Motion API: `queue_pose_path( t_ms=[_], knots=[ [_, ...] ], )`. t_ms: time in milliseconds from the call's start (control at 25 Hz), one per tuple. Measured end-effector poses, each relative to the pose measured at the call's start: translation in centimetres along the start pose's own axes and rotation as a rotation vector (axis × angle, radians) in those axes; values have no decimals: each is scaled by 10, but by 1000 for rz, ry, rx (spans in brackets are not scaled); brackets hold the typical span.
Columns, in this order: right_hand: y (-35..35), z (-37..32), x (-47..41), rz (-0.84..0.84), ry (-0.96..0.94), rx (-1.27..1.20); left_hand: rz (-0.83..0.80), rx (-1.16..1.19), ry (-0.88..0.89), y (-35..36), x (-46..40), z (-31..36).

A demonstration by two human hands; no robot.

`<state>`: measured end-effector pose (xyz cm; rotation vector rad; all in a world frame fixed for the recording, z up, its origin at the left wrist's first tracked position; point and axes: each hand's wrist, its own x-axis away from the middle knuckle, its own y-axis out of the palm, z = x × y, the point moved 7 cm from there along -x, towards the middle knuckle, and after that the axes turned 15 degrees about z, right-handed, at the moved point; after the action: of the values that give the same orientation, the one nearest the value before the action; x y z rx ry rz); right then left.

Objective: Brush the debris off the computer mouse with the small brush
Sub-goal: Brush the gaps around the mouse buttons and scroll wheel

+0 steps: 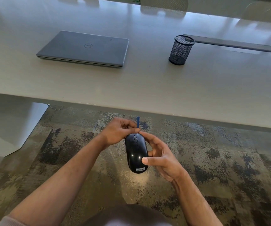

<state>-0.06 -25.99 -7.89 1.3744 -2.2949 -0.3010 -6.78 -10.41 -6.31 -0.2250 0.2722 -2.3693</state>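
We hold a glossy black plastic computer mouse point(136, 154) in the air below the edge of a pale grey table point(131, 88), over patterned carpet. Our right hand point(161, 155) grips it from the right side, thumb on its rear top. Its long axis runs away from us, wheel end farthest. Our left hand point(120, 131) sits just beyond-left of that far end, fingers curled, pinching a thin blue small brush point(138, 122) that sticks upward, touching the mouse's front tip. Bristles are hidden.
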Motion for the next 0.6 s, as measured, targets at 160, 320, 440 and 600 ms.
queue_pose_path(
  t_ms=[160,320,440,600],
  knots=[
    [2,4,2,10,35,-10,-71,54,-120,7,1,-7],
    [-1,6,3,19,33,7,-92,54,-163,11,1,-14],
    [-3,9,4,33,47,34,-99,34,-181,13,1,-17],
    [-2,13,5,34,81,50,-127,6,-193,17,5,-12]
  ],
)
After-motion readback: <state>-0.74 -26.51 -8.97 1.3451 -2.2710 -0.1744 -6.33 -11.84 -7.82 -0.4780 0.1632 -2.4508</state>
